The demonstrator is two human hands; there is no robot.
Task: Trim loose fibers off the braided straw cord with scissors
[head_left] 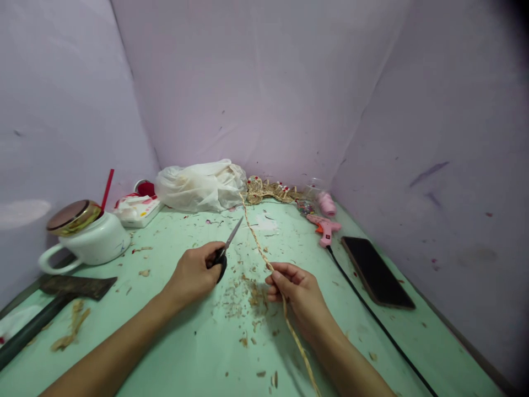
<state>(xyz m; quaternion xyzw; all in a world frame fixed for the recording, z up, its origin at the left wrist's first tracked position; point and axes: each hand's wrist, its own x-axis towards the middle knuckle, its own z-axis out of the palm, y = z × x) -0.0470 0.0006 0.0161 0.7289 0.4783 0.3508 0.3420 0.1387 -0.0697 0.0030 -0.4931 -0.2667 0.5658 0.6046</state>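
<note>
The left hand [196, 273] is closing around the black handles of the metal-bladed scissors [228, 246], its fingers curling through the loops; the slim blades are appearing together rather than spread. The right hand [300, 292] is pinching the thin, straw-coloured twisted fibre cord [257, 244] between thumb and fingers, the remaining fingers curving loosely beneath.

The cord is running lengthwise from far left to near right, passing through the right hand's pinch about midway along its visible length. Its far end is reaching toward the crumpled white plastic bag [202, 184], while its near part is trailing out of view at the near edge. The scissors are lying left of the cord, their tip pointing far and slightly right, toward the cord's far stretch and coming just beside it; whether they are touching is hard to tell. The right hand is sitting nearest the cord, the left hand a little way left of it.

Below, brown fibre scraps [257, 298] are littering the pale green tabletop [182, 358]. Farther right, a pink plastic glue gun [325, 228] is resting beyond the dark rectangular phone [377, 271].
</note>
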